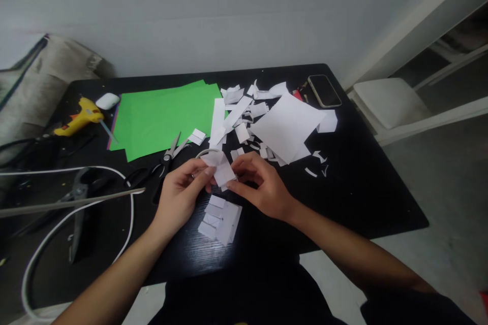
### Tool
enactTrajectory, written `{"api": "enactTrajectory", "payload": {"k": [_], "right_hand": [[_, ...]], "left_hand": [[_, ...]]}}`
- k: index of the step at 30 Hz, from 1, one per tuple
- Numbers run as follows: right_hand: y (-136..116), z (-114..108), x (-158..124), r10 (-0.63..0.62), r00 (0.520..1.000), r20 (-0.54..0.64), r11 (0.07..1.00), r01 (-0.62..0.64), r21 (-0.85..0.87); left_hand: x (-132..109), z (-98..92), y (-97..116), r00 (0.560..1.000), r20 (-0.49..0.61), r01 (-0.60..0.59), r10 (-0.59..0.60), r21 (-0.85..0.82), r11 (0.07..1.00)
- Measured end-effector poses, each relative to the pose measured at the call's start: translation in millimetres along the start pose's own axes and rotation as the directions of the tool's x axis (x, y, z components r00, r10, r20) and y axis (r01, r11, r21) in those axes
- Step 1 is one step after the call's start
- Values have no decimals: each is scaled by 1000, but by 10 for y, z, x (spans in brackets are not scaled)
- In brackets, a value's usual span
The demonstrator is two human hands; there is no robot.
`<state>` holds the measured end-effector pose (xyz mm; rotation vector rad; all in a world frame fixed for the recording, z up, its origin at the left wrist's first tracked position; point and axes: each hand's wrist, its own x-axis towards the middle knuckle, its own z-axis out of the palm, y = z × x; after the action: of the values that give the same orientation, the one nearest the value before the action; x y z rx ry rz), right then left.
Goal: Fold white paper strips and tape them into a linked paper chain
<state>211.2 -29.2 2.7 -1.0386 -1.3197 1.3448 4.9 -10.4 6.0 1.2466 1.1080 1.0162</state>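
Observation:
A small piece of white paper (224, 171) with crease lines is held up between both my hands over the black table. My left hand (185, 188) pinches its left side, thumb on top. At its right edge, the closed thumb and fingers of my right hand (263, 183) grip the same piece. Just below on the table lies a stack of folded white paper pieces (229, 218), fanned out and overlapping. Scissors (168, 155) with spread blades lie beyond my left hand, beside a small folded paper square (197, 136).
Green sheets (163, 117) lie at the back, with a yellow glue gun (86, 114) to their left. White paper scraps (238, 111) and a larger white sheet (287, 122) cover the back right, near a phone (324, 91). A white cable (131, 213) loops past pliers (80, 198).

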Motion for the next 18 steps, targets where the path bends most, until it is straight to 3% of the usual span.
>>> {"api": "enactTrajectory", "payload": {"k": [4, 8, 14, 18], "right_hand": [[1, 1, -4, -32, 999, 12, 999, 33, -30], [19, 10, -4, 2, 1000, 0, 998, -2, 55], [38, 12, -5, 9, 1000, 1, 998, -9, 67], [60, 12, -7, -32, 999, 21, 999, 32, 12]], "left_hand": [[15, 29, 66, 1000, -5, 1, -1, 31, 1000], [9, 49, 112, 1000, 23, 2, -4, 57, 998], [-8, -16, -10, 997, 66, -36, 39, -41, 999], [-9, -35, -43, 999, 34, 15, -13, -58, 998]]}}
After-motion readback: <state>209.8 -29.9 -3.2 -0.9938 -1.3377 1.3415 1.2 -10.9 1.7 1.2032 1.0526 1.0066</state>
